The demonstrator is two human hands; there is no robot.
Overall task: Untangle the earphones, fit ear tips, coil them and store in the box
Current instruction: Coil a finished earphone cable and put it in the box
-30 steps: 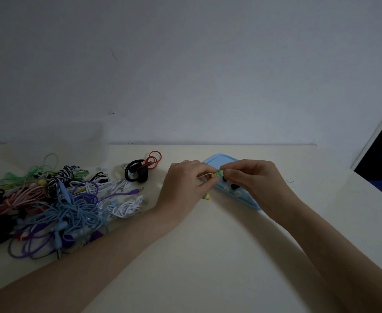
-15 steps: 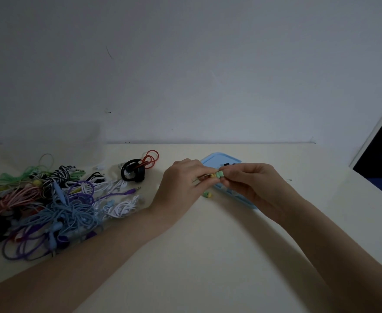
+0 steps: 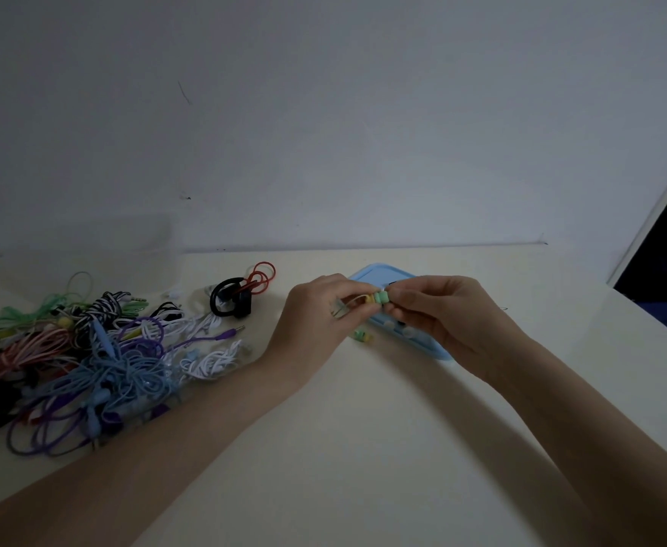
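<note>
Two bare hands meet above a cream tabletop (image 3: 363, 448). The left hand (image 3: 316, 313) pinches a yellow earbud (image 3: 369, 298) with its thin cable, fingers curled. The right hand (image 3: 438, 309) pinches a green ear tip (image 3: 382, 297) touching the earbud's end. Just beyond them lies a light blue tray (image 3: 379, 272) holding small ear tips. A tangled pile of coloured earphones (image 3: 99, 349) sits at the far left.
</note>
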